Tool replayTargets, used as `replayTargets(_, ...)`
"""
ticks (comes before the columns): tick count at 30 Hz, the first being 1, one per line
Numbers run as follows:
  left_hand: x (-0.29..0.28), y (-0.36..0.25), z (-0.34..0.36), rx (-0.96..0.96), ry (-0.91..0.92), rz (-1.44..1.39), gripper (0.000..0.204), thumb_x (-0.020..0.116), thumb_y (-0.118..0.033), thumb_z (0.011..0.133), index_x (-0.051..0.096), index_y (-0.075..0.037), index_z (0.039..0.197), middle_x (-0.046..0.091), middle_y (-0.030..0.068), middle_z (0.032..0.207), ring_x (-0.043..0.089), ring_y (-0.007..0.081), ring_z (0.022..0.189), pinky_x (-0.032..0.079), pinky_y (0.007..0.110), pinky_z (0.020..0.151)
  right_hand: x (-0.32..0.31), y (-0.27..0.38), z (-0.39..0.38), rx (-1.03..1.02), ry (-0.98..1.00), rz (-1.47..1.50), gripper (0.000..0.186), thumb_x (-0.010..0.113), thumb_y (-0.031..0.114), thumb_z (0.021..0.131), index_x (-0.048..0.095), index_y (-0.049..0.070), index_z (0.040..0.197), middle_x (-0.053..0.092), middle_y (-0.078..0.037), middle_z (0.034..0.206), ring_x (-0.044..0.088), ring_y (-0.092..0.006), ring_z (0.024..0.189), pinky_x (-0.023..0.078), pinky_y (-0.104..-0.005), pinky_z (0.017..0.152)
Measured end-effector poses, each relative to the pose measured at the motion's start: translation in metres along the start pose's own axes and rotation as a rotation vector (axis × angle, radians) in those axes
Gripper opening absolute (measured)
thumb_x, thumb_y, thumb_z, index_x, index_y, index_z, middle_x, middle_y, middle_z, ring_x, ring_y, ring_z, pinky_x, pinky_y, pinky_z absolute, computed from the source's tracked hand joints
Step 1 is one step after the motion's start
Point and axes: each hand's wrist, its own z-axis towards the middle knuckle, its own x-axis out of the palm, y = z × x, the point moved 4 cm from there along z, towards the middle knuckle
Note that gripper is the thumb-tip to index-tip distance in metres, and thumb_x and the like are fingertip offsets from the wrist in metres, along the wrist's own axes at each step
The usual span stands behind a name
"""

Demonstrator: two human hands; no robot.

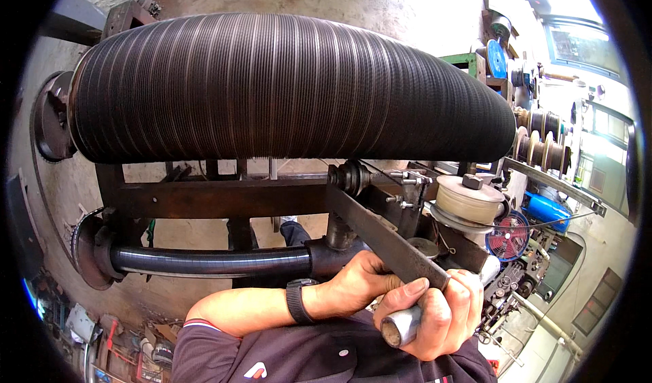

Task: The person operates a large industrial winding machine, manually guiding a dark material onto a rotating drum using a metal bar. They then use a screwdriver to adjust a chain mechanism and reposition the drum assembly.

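A long, dark metal lever (384,230) slants from a hub by the large roller down toward my body. My right hand (441,315) wraps round the grey, round handle (402,327) at its near end, the thumb lying along the flat bar. My left hand (360,284), with a black watch (297,301) on its wrist, is curled against the lever's left side; the bar partly hides its fingers, and what they grip cannot be made out. Beyond both hands lies a big drum (272,87) wound closely with dark wire or cord.
A dark shaft (210,260) runs left of my hands to a belt wheel (92,250). Right of the lever stands a spool of pale line (468,203). A red fan (508,237), a blue tank (547,210) and wire reels (543,152) stand further right.
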Motion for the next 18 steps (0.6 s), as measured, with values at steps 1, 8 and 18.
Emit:
replayTargets(1,0.000,-0.001,-0.001,-0.006,-0.014,0.017,0.019,0.070,-0.012,0.097,0.073,-0.001,0.112,0.074,0.0047,0.110,0.065,0.0108,0.102,0.053,0.029,0.090,0.000,0.000,-0.001,0.004,0.000,0.018,0.013,0.060,0.004,0.079,0.052,-0.003,0.073,0.053,-0.016,0.060,0.054,-0.0316,0.049,0.045,-0.0399,0.047)
replayTargets(8,0.004,-0.005,-0.009,-0.032,-0.072,0.076,0.033,0.073,-0.027,0.093,0.072,0.001,0.111,0.073,0.0068,0.110,0.065,0.0126,0.103,0.052,0.030,0.093,0.000,-0.004,-0.001,0.000,-0.005,0.072,0.010,0.060,0.002,0.078,0.052,-0.002,0.074,0.051,-0.014,0.060,0.052,-0.0291,0.048,0.044,-0.0389,0.045)
replayTargets(18,0.008,-0.019,-0.014,-0.055,-0.090,0.199,0.050,0.069,-0.042,0.092,0.072,0.004,0.110,0.073,0.0118,0.108,0.066,0.0172,0.102,0.052,0.032,0.091,-0.001,-0.002,0.004,0.050,0.014,0.056,0.016,0.063,0.006,0.077,0.049,0.001,0.072,0.050,-0.013,0.060,0.054,-0.0285,0.048,0.044,-0.0391,0.045)
